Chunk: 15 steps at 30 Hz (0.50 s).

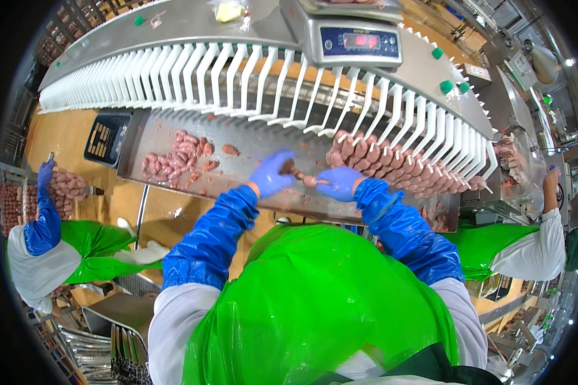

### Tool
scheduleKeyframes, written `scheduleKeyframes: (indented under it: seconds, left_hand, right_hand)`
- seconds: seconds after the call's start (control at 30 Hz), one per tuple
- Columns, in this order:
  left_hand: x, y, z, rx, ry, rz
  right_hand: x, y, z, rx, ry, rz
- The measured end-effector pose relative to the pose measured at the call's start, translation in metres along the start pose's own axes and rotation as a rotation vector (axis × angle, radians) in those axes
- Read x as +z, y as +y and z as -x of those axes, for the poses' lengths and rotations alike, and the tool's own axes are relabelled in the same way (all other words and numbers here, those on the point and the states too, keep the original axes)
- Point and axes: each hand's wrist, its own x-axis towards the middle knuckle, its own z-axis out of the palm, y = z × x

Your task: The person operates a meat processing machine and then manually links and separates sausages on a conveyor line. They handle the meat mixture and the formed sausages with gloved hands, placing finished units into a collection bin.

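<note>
A short string of pink sausage links (308, 180) stretches between my two hands, over the steel tray (237, 138). My left hand (271, 174), in a blue glove and slightly blurred, is closed on its left end. The fingers of my right hand (340, 183), also gloved in blue, pinch its right end. Just beyond and to the right of my right hand, rows of linked sausages (392, 163) hang from white hooked prongs (430, 128). A loose pile of sausages (173, 157) lies in the left part of the tray, with scraps of meat around it.
A scale (356, 42) with a red lit display stands on the steel counter (257, 29) beyond the prongs. A dark crate (108, 138) adjoins the tray's left end. One co-worker (64, 250) handles hanging sausages at the left; another (520, 247) stands at the right.
</note>
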Motion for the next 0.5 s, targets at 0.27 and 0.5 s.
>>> scheduleKeyframes:
  seconds: [0.27,0.5]
  left_hand:
    - [0.086,0.004,-0.019,-0.417,-0.664,0.781]
    - [0.120,0.056,0.005,-0.352,-0.227,0.441]
  right_hand:
    - [0.013,-0.003,0.009,0.079,-0.033,0.502]
    - [0.075,0.074,-0.006,0.218,0.061,0.477]
